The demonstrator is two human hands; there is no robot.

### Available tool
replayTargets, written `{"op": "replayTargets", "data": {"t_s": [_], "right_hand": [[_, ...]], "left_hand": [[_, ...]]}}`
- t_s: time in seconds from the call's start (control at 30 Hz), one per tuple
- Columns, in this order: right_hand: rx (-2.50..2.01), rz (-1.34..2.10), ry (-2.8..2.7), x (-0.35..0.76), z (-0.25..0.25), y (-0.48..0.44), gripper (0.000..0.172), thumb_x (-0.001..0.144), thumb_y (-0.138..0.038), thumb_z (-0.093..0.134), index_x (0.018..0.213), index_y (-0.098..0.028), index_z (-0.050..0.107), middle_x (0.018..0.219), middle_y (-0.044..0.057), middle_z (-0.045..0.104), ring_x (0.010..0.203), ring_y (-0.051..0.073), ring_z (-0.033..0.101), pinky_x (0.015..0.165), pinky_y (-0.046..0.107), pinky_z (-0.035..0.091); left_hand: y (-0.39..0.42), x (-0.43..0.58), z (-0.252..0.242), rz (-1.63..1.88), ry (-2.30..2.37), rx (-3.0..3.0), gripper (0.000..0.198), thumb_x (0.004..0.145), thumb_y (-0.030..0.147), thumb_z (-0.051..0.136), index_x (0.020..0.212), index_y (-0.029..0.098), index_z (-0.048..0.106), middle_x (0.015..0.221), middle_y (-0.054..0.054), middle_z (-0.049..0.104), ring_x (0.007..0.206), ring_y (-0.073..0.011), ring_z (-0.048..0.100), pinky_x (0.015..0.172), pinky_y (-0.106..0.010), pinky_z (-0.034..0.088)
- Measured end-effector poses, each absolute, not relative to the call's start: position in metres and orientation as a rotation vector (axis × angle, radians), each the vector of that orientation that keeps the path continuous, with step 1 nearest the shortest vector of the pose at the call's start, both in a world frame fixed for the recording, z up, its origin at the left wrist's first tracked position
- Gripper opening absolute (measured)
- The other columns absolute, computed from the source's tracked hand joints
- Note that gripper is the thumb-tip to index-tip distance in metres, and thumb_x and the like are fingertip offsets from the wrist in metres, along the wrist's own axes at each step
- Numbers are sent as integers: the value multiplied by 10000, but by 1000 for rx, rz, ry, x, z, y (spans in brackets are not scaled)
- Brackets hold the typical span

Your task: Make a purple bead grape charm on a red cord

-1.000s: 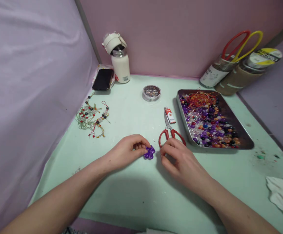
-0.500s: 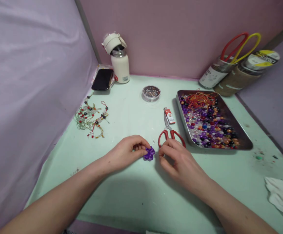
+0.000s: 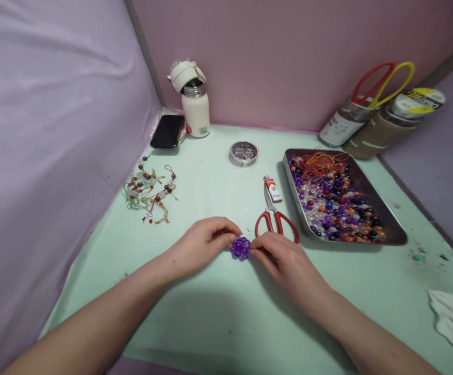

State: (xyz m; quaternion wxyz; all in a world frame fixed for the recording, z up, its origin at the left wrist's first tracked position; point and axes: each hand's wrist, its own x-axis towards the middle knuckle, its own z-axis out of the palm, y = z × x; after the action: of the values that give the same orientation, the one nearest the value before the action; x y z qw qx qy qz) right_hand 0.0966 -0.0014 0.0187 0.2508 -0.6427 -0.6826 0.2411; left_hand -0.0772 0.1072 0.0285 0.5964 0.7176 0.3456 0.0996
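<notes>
Head: bead cluster point(image 3: 241, 249) well inside table edge point(image 3: 179, 355)

Black phone point(image 3: 167, 131) beside bottle point(image 3: 196, 113) (a cream one)

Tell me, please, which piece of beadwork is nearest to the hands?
The purple bead cluster, between the left hand and the right hand; the strung beads with green and red cords lie apart, farther left on the table.
</notes>
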Motion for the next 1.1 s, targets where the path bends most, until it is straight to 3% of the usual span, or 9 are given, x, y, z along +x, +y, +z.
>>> {"op": "replayTargets", "data": {"t_s": [0.17,0.5,0.77,1.1], "right_hand": [[-1733,624,-1827,96,17,-1,98,882,-158,510,823,-197,579,778,9,614,728,144,571,661,269,439],[-1690,594,-1821,94,16,-2,78,871,-141,522,852,-203,568,795,3,616,737,142,572,671,265,437],[-1665,624,-1815,95,13,-1,79,899,-163,495,861,-200,553,806,6,595,757,143,547,687,277,420],[-1700,626,-1808,96,14,-1,68,904,-176,476,910,-203,538,857,28,563,812,161,525,731,297,415]], "left_hand": [[111,-79,27,230,875,1755,228,833,256,485,944,167,663,821,-29,675,720,-132,590,685,-245,463],[112,-82,25,199,885,1993,173,779,192,511,808,196,682,780,-2,679,741,-146,588,686,-243,426],[108,-78,26,152,888,2127,178,823,195,501,850,188,677,861,-25,688,830,-166,603,761,-268,429],[107,-79,23,280,820,2247,171,865,189,436,824,182,602,826,-23,615,792,-157,553,734,-279,425]]}}
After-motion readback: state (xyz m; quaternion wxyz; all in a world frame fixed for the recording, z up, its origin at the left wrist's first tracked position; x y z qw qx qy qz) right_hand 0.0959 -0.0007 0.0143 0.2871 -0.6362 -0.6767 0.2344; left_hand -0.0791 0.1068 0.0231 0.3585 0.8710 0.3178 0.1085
